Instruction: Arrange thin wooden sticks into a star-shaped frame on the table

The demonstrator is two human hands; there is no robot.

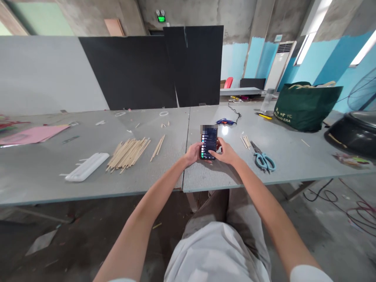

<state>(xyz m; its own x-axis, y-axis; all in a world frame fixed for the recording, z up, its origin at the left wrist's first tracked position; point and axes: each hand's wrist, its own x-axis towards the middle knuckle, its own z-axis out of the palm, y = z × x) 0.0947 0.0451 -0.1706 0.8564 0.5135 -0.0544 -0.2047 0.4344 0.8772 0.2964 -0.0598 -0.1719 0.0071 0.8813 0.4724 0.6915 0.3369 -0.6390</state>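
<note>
A smartphone (pixel 209 143) with a lit dark screen is held upright between both hands, low over the grey table. My left hand (pixel 194 153) grips its left edge, the thumb lying along the side of the screen. On the other side my right hand (pixel 226 152) is closed around the right edge, its thumb over the lower part of the screen. To the right of the hands lie a few short sticks (pixel 245 142) and scissors with blue handles (pixel 263 160). A blue glue gun (pixel 225 122) rests just behind the phone.
A pile of wooden sticks (pixel 128 154) and a white plastic holder (pixel 87 167) lie at the left, with pink paper (pixel 35 134) beyond. A green bag (pixel 307 106), a yellow cutter (pixel 264 116) and a black helmet-like object (pixel 352 131) are at the right. Black panels (pixel 132 72) stand along the back.
</note>
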